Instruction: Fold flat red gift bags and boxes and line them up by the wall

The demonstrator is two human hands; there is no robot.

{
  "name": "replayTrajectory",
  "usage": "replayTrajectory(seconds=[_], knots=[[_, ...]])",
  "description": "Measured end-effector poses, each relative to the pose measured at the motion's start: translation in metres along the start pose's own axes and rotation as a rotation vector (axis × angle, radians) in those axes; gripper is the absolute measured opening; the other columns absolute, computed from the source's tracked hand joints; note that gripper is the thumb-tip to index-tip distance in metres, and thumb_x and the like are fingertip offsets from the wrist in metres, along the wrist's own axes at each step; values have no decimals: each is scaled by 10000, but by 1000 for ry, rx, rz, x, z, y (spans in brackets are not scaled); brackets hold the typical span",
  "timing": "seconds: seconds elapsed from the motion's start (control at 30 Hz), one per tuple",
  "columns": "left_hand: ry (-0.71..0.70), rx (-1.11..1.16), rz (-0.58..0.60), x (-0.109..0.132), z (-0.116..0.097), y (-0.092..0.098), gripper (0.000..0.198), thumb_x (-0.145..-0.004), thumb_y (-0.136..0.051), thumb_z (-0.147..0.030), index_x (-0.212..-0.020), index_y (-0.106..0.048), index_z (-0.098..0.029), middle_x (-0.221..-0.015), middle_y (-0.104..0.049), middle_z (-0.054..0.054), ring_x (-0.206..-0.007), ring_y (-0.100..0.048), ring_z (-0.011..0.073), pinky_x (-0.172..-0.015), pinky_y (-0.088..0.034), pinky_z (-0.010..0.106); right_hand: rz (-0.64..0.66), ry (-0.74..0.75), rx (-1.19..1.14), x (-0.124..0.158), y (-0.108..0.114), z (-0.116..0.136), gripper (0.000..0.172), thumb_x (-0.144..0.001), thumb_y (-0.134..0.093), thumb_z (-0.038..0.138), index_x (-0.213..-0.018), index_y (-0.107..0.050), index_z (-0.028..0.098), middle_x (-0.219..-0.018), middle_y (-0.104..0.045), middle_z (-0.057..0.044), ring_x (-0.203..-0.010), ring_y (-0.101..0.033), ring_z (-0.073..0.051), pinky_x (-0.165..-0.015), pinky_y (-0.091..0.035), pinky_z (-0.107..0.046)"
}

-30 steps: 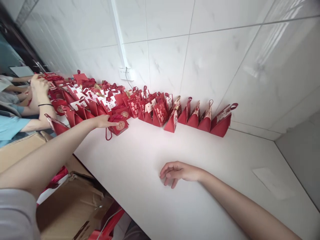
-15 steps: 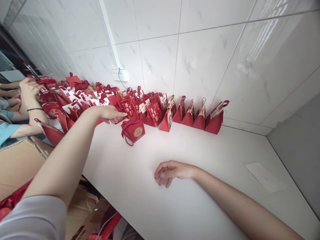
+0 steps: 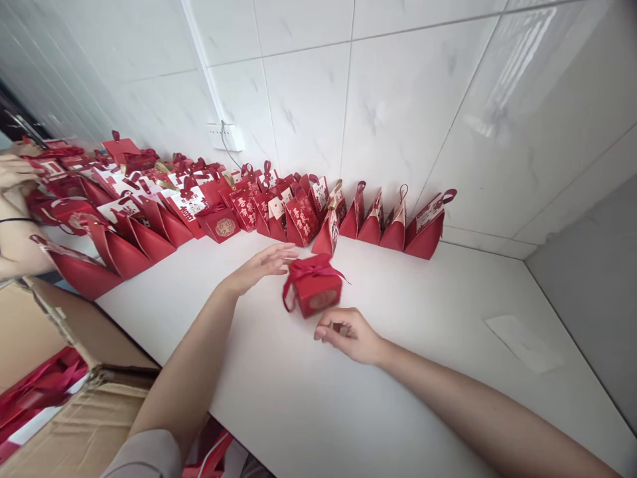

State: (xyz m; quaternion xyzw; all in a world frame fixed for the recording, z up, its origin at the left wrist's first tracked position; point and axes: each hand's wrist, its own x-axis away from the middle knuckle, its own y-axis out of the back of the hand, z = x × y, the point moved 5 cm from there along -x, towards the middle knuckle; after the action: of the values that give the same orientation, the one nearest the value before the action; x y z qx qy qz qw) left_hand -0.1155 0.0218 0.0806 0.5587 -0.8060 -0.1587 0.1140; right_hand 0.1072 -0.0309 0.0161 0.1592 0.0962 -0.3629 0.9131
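Observation:
A red gift box (image 3: 323,292) with a ribbon bow on top and a round gold emblem on one side sits on the white table, slightly blurred. At its left, my left hand (image 3: 263,265) is open, fingers stretched toward the bow; whether the fingertips touch the ribbon I cannot tell. My right hand (image 3: 353,335) is just in front of the box with loosely curled fingers, a gap between thumb and forefinger, and nothing visible in it. Behind the box stands a small red pointed box (image 3: 326,234).
Rows of red gift boxes (image 3: 301,216) line the tiled wall, packed densest at left. A cardboard carton (image 3: 94,405) holding red items stands at lower left. A white sheet (image 3: 522,342) lies at right. Another person's hand (image 3: 14,176) shows at far left.
The bow-topped gift box has moved right and closer to me, and turned. My left hand has come rightward from the row of boxes. My right hand's fingers are more curled, near the box.

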Motion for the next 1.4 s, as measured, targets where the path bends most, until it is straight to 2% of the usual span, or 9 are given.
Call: replayTrajectory(seconds=[0.1, 0.23, 0.4, 0.6, 0.87, 1.0, 1.17, 1.3, 1.4], knots=[[-98, 61, 1, -2, 1, -21, 526, -891, -579, -539, -1317, -543, -232, -1429, -531, 139, -1315, -506, 302, -1089, -411, 468, -214, 500, 453, 10, 7, 28, 177, -937, -542, 230, -779, -605, 184, -696, -626, -26, -608, -532, -129, -544, -439, -258], [-103, -36, 23, -3, 5, -37, 446, -914, -566, -500, -1286, -563, -255, -1431, -534, 107, -1314, -511, 282, -1086, -414, 445, -205, 930, 924, 20, 1, 38, 59, -888, -608, 189, -835, -631, 191, -773, -673, -16, -695, -593, -144, -657, -500, -286], [-53, -209, -66, -6, 10, -40, 426, -907, -567, -506, -1242, -582, -243, -1335, -610, 82, -1241, -568, 248, -1070, -433, 418, -452, 816, 1175, 15, 10, 40, 136, -856, -603, 138, -951, -662, 216, -989, -728, -20, -933, -632, -193, -992, -452, -452], [-31, -351, -299, -9, 15, -33, 411, -922, -503, -543, -1153, -633, -229, -1237, -661, 70, -1167, -604, 248, -1032, -463, 434, -303, 771, 1219, 10, -3, 38, 184, -850, -651, 130, -1027, -672, 174, -1052, -725, -38, -1037, -624, -223, -987, -498, -405], [-273, -135, -113, -3, -5, -57, 407, -928, -546, -456, -1259, -565, -220, -1324, -581, 112, -1234, -554, 257, -1041, -461, 420, -167, 1015, 1108, 16, -12, 38, 128, -896, -617, 157, -998, -669, 213, -1134, -717, -19, -1181, -604, -173, -1198, -345, -408], [-265, -168, -51, 0, -10, -66, 436, -875, -649, -392, -1263, -530, -231, -1282, -585, 101, -1193, -565, 247, -1048, -447, 430, -355, 883, 939, 14, 16, 48, 186, -914, -528, 182, -1073, -608, 236, -1104, -709, -44, -1129, -637, -201, -1212, -222, -561], [-224, -182, -211, 0, -7, -54, 304, -892, -606, -430, -1108, -534, -229, -1147, -575, 61, -1121, -570, 216, -991, -472, 406, -575, 310, 597, -6, 83, 52, 81, -951, -509, 242, -991, -579, 232, -960, -659, -60, -896, -646, -201, -853, -522, -392], [-164, -282, -335, 0, -5, -47, 245, -895, -592, -445, -888, -536, -207, -956, -574, 24, -943, -580, 184, -911, -487, 373, -369, -176, 369, -18, 105, 29, 261, -953, -531, 464, -876, -571, 218, -852, -638, -16, -760, -611, -169, -714, -491, -317], [-182, -275, -281, 0, -6, -53, 279, -882, -622, -414, -1088, -561, -237, -1146, -584, 52, -1104, -564, 213, -930, -495, 366, -115, -390, 167, -18, 100, 12, 417, -917, -525, 607, -859, -576, 197, -803, -635, -11, -699, -587, -150, -653, -465, -287]])
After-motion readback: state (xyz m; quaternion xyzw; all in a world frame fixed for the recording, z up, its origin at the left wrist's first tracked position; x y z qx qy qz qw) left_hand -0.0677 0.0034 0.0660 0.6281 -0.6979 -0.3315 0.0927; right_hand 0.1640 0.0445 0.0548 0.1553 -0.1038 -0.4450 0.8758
